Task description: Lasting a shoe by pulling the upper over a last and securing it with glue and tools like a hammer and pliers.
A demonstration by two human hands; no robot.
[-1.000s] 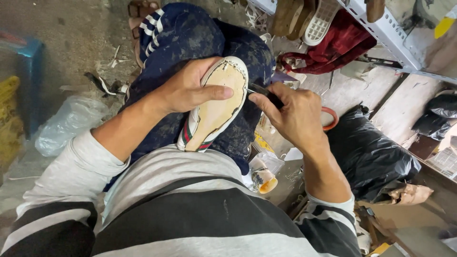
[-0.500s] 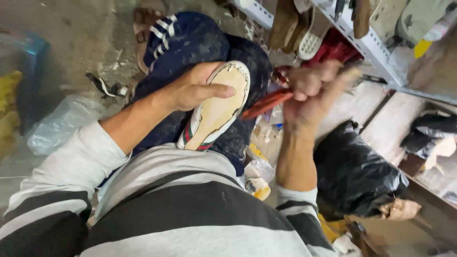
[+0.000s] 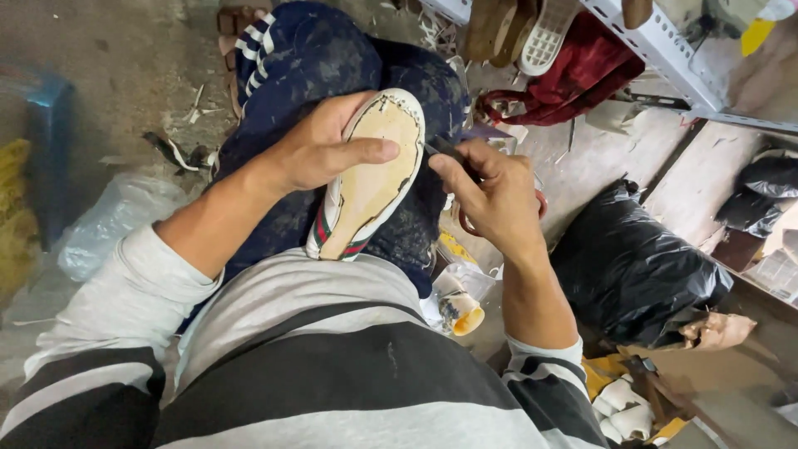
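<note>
A white shoe (image 3: 370, 179) lies sole-up on my lap, its bare tan underside showing and a red and green stripe along its side. My left hand (image 3: 320, 150) grips the shoe across the middle, thumb pressed on the tan bottom. My right hand (image 3: 490, 195) holds a thin dark tool (image 3: 445, 150) like a pen, its tip touching the shoe's right edge near the toe. My legs in dark blue trousers (image 3: 332, 58) lie under the shoe.
A black plastic bag (image 3: 632, 266) sits on the floor to the right. A red bag (image 3: 582, 79) and shoe soles (image 3: 544, 33) lie by a grey metal rack (image 3: 665, 50). A small glue pot (image 3: 461, 312) stands by my knee. Clear plastic (image 3: 116, 220) lies left.
My right hand had lifted away toward the rack half a second ago; now it is back down with the tool's tip at the shoe's edge. The left hand kept its hold.
</note>
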